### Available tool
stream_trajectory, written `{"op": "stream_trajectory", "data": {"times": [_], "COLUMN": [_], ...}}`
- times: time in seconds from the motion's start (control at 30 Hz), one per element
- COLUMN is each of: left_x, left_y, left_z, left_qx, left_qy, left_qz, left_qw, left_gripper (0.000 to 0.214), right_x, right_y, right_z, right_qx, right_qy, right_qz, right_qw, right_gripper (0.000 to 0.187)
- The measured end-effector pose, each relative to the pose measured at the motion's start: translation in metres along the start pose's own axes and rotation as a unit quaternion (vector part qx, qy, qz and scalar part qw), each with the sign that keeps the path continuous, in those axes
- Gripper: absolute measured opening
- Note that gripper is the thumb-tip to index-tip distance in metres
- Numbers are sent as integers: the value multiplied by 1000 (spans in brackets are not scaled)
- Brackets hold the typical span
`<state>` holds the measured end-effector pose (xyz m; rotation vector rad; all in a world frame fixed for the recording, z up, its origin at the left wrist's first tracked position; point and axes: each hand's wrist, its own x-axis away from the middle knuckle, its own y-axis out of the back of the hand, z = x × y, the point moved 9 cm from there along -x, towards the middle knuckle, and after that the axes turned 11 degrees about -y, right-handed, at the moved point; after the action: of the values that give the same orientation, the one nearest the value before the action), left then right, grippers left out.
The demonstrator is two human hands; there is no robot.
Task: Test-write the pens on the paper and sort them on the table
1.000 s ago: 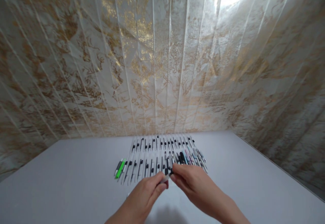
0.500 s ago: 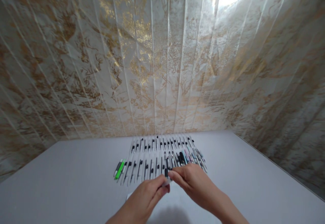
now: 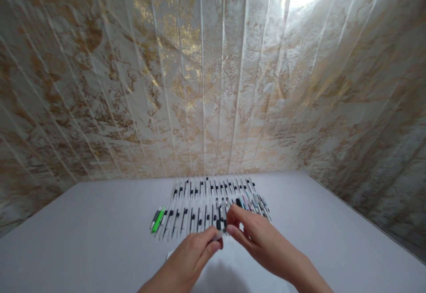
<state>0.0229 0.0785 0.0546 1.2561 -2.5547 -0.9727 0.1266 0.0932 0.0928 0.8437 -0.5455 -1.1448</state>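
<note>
A pale, slim pen (image 3: 218, 236) is gripped between the thumb and fingers of my left hand (image 3: 191, 254). My right hand (image 3: 261, 236) has its thumb and index finger curled at the pen's other end, where a small dark bit shows between them. Just beyond my hands lies a row of clear pen parts with black pieces (image 3: 193, 217). Behind it runs a second, similar row (image 3: 216, 188). My fingers partly hide the near row's right half.
A bright green pen (image 3: 159, 220) and a grey pen (image 3: 155, 219) lie at the row's left end. Several pastel and grey pens (image 3: 258, 205) are on the right. A white sheet-like object (image 3: 169, 254) shows by my left wrist. A patterned curtain (image 3: 206, 84) rises behind the table (image 3: 100, 231).
My right hand has shifted slightly right, its fingers more curled and more apart from my left hand. More of the pen's end shows. My left hand keeps its grip nearly in place.
</note>
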Motion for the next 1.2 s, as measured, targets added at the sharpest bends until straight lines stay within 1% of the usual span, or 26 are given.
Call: {"op": "stream_trajectory", "data": {"times": [0.03,0.07,0.13,0.17,0.2,0.3,0.33,0.37,0.43,0.5,0.57,0.67,0.7,0.83,0.93,1.0,1.03,1.13,1.2], "left_x": [-1,-1,-2,-2,-2,-1,0,0,1,0,0,-1,-1,-2,-3,-3,-2,1,3], "left_y": [0,0,1,1,1,-1,-2,-2,-3,-2,-2,-4,-5,-4,-5,-4,-3,-1,-5], "left_z": [0,1,2,2,2,0,0,0,0,-1,-2,-3,-2,-1,-6,-11,-13,-13,-11], "left_qx": [-3,-8,-10,-7,-4,-2,-7,-11,-15,-10,-2,3,0,-11,11,27,29,13,-4], "left_qy": [1,3,4,4,3,-2,-2,-2,1,0,-1,-3,-2,3,-6,-14,-17,-9,1], "left_qz": [0,-1,-6,-7,-7,0,2,3,3,0,-1,5,5,-15,-19,-26,-31,-32,-19], "left_qw": [1000,1000,1000,1000,1000,1000,1000,1000,1000,1000,1000,1000,1000,1000,1000,999,999,999,1000], "left_gripper": [31,31,31,31,31,31,30,30,30,30,30,30,30,30,32,33,32,31,34], "right_x": [0,-1,-3,-3,-3,0,0,0,-2,-2,-1,1,0,-3,-2,0,1,5,8], "right_y": [-1,-2,-4,-3,-3,-1,-2,-3,-3,0,3,2,0,-4,-5,2,9,35,44], "right_z": [1,0,-4,-5,-4,4,5,5,-1,-6,-4,1,1,-5,1,4,3,-6,-9], "right_qx": [6,18,39,39,31,-7,-5,6,41,50,26,12,23,64,33,-2,-17,-51,-79], "right_qy": [3,-3,-25,-29,-23,15,18,11,-24,-50,-36,0,-4,-47,-22,-4,-3,-29,-40], "right_qz": [2,3,0,-3,-3,4,6,6,-2,-11,-6,5,2,-25,-14,-12,-23,-72,-76], "right_qw": [1000,1000,999,999,999,1000,1000,1000,999,997,999,1000,1000,996,999,1000,1000,996,993], "right_gripper": [23,25,34,35,34,21,20,23,35,42,38,25,25,35,35,36,38,42,43]}}
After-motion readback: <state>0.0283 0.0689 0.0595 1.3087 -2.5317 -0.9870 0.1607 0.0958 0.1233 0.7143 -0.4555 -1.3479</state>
